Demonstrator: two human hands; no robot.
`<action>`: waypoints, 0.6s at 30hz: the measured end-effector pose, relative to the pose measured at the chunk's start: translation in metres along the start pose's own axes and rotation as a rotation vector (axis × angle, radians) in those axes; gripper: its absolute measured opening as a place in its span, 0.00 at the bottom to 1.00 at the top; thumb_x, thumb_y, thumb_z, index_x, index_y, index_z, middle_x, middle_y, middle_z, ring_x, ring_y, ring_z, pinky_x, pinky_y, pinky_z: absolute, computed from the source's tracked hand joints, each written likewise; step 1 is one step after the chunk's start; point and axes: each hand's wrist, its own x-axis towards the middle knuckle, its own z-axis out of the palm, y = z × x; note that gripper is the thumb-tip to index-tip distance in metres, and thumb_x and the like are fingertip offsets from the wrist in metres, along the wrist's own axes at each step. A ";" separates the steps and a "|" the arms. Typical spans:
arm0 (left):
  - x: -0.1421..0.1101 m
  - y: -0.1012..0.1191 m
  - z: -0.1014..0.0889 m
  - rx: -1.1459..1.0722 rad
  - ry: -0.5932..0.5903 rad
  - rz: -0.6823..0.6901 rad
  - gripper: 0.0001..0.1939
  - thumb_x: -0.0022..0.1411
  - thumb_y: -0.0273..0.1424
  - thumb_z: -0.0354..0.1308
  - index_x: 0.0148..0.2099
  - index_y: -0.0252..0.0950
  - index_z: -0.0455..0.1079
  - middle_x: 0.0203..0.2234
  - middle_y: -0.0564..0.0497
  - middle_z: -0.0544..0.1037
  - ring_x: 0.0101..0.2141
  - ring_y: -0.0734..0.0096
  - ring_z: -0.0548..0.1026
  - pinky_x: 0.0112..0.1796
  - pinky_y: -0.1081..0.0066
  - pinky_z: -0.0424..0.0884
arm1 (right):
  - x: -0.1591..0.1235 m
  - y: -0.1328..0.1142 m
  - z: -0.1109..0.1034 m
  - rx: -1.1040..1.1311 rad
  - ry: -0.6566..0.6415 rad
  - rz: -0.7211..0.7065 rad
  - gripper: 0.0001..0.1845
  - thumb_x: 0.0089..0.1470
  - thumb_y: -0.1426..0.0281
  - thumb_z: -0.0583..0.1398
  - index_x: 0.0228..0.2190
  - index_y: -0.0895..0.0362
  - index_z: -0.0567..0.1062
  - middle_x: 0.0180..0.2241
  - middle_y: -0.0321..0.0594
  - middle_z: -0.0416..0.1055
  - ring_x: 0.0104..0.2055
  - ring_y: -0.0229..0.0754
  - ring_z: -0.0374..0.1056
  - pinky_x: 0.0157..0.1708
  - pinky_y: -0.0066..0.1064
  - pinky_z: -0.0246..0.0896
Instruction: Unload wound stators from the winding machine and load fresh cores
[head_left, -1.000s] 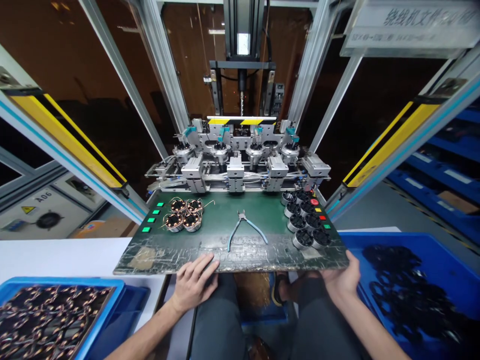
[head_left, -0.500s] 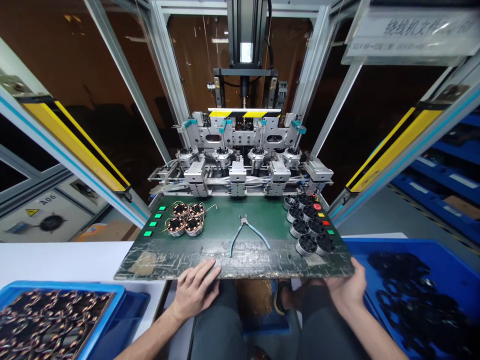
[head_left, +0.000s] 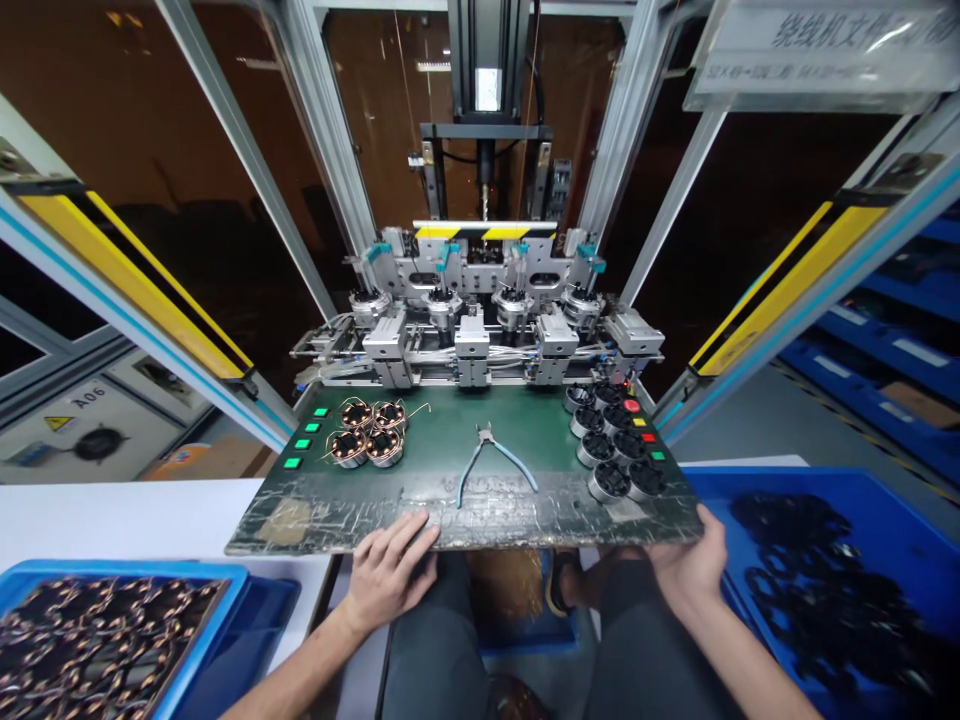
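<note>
My left hand (head_left: 388, 570) rests at the front edge of the green work board (head_left: 465, 460), fingers spread flat over the edge and holding nothing. My right hand (head_left: 691, 568) rests at the board's front right corner; its fingers curl under the edge. Blue-handled cutting pliers (head_left: 489, 460) lie in the middle of the board. Several copper-wound stators (head_left: 367, 432) sit at the left. Several bare black-topped stators (head_left: 611, 440) stand in two rows at the right.
A winding machine (head_left: 480, 320) with several stations stands behind the board, framed by aluminium posts and yellow light curtains (head_left: 139, 280). A blue bin of wound parts (head_left: 97, 630) is at lower left. A blue bin of black parts (head_left: 825, 570) is at right. Green buttons (head_left: 304, 440) line the board's left edge.
Only the view shifted slightly down then back up. Both hands stay in place at the board's front edge.
</note>
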 end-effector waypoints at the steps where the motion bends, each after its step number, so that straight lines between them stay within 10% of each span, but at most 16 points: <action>1: 0.001 0.000 0.000 -0.003 0.001 0.002 0.41 0.63 0.38 0.72 0.75 0.51 0.64 0.57 0.51 0.84 0.56 0.61 0.79 0.57 0.60 0.63 | 0.000 0.000 0.000 -0.002 -0.002 0.001 0.18 0.57 0.55 0.62 0.42 0.53 0.81 0.39 0.35 0.82 0.36 0.46 0.78 0.46 0.46 0.78; 18: 0.002 0.001 0.000 -0.005 -0.003 -0.004 0.30 0.65 0.38 0.71 0.68 0.48 0.73 0.55 0.50 0.84 0.54 0.60 0.80 0.54 0.58 0.64 | -0.005 -0.003 0.006 0.027 0.035 0.018 0.18 0.60 0.57 0.60 0.45 0.53 0.83 0.41 0.36 0.83 0.39 0.46 0.78 0.48 0.45 0.78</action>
